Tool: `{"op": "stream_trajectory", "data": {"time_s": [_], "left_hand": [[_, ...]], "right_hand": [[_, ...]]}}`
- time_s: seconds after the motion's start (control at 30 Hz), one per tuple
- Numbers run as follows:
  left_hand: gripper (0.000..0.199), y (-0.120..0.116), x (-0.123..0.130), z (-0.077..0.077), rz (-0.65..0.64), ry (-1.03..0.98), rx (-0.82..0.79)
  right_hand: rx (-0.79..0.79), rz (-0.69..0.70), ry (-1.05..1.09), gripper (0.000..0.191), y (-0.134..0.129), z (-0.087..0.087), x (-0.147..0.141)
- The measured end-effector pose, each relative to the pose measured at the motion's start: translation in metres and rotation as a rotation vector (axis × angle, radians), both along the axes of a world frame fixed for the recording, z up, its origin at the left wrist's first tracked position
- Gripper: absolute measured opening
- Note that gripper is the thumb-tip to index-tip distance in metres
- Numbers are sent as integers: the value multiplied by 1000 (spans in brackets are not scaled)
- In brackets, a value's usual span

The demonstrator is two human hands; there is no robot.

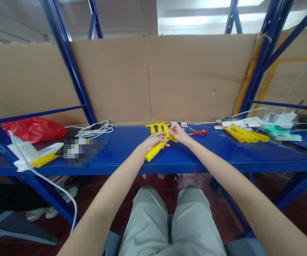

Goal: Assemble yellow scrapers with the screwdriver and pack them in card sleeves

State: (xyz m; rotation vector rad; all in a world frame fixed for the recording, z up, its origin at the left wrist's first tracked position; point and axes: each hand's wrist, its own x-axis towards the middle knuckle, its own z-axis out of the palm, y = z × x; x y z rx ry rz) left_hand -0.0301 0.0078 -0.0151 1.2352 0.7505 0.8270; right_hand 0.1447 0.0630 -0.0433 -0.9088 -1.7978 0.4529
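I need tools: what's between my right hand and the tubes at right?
The head view shows a red screwdriver between your right hand and the tubes.

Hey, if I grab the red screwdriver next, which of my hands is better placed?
Probably your right hand: the red screwdriver lies just to the right of it, while your left hand is farther away, gripping the yellow piece. The right hand is at that piece too, though.

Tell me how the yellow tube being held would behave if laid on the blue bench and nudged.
The yellow tube would probably roll, since its visible body is rounded. It is likely stiff, as it runs straight without sagging. It may slide on the blue bench, whose top looks smooth and glossy.
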Motion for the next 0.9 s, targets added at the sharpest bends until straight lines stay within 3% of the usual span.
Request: {"op": "stream_trajectory", "data": {"time_s": [0.17, 0.47, 0.63, 0.73, 0.8, 0.9], "left_hand": [[60, -1, 2, 0, 38, -13, 25], [66, -3, 2, 10, 299, -198, 84], [72, 5, -1, 9, 460, -218, 9], [70, 6, -2, 7, 491, -235, 13], [67, 5, -1, 6, 512, -238, 28], [63, 3, 0, 4, 524, -232, 51]], "right_hand": [[12, -36, -106, 24, -8, 5, 3], [140, -487, -556, 19, -23, 17, 40], [75, -682, -660, 21, -32, 17, 88], [-91, -757, -628, 23, -32, 11, 117], [-197, -754, -595, 24, -30, 6, 131], [-219, -724, -576, 28, -27, 0, 140]]}}
